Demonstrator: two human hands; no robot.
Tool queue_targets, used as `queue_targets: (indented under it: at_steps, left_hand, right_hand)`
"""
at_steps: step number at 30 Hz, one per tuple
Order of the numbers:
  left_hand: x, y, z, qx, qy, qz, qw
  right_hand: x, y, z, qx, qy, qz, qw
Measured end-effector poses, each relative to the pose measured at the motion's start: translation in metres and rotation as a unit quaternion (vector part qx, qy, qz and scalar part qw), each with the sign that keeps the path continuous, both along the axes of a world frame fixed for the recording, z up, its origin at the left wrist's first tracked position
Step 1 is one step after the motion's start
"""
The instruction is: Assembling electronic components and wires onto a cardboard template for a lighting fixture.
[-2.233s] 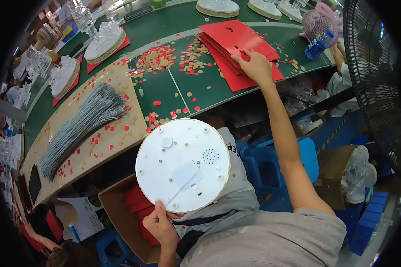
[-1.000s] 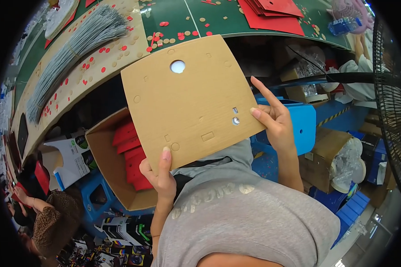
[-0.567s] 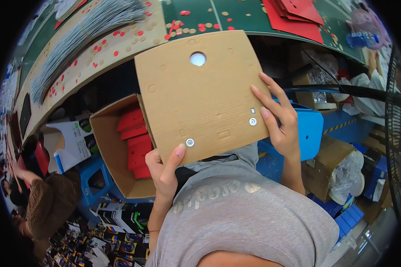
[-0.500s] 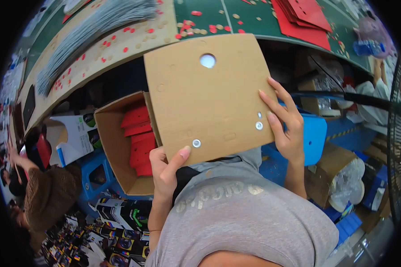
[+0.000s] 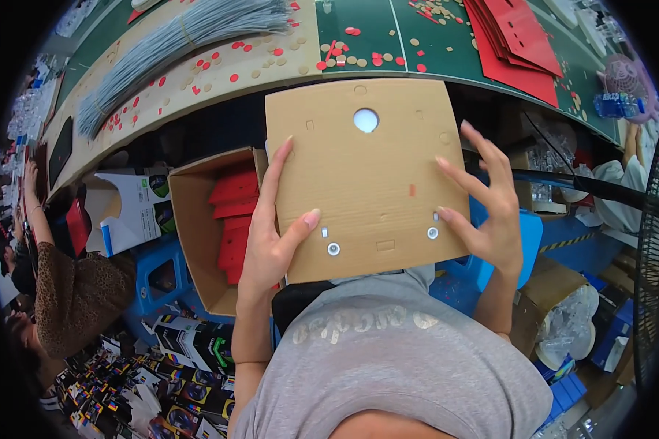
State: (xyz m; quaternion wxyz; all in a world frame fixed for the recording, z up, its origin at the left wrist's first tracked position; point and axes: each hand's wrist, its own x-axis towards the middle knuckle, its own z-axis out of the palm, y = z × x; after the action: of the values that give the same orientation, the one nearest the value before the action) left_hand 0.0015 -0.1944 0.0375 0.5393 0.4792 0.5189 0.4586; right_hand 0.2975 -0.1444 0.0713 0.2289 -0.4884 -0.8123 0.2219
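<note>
A flat brown cardboard panel (image 5: 366,183) lies in front of my torso. It has a round hole near its far edge, two ringed metal eyelets near its near edge and small slots. My left hand (image 5: 267,245) is at its left edge, thumb and forefinger stretched apart on the face; its other fingers are hidden. Over the right edge, my right hand (image 5: 494,212) has its fingers spread, with thumb and forefinger at the face near the right eyelet. The panel's underside is hidden.
Left of the panel stands an open carton (image 5: 198,256) of red pieces. Ahead, a table (image 5: 293,55) bears a grey bundle of thin strands (image 5: 183,55), scattered discs and red sheets (image 5: 512,44). Blue stools (image 5: 150,274) flank me; another person (image 5: 80,293) is at far left.
The panel has straightened and sits lower and farther right in view. My left hand has moved from the near corner up the left edge, fingers extended. My right hand's fingers have spread and lifted.
</note>
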Motion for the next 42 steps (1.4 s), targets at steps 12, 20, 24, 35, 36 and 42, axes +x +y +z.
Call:
queue_targets:
  at_steps: [12,20,24,35,36,42]
  left_hand:
    - [0.002,0.032,-0.003,0.021,0.157,0.031,0.987]
    - [-0.002,0.039,-0.006,-0.061,0.077,0.071,0.993]
    - [-0.001,0.036,-0.01,-0.051,0.025,0.097,0.994]
    - [-0.005,0.047,0.002,-0.121,0.163,0.163,0.966]
    - [-0.008,0.051,-0.001,-0.1,0.218,0.169,0.956]
    - [-0.006,0.034,0.011,0.191,0.356,0.2,0.893]
  right_hand:
    - [-0.019,0.026,-0.008,0.0,-0.013,0.061,0.998]
    - [-0.03,0.039,-0.02,-0.017,-0.04,0.088,0.995]
    - [-0.019,0.047,-0.029,0.016,-0.021,0.148,0.989]
    - [-0.022,0.05,-0.03,0.0,0.017,0.104,0.994]
    - [-0.022,0.051,-0.028,0.002,0.015,0.104,0.994]
    - [-0.022,0.063,-0.016,0.08,-0.023,0.113,0.99]
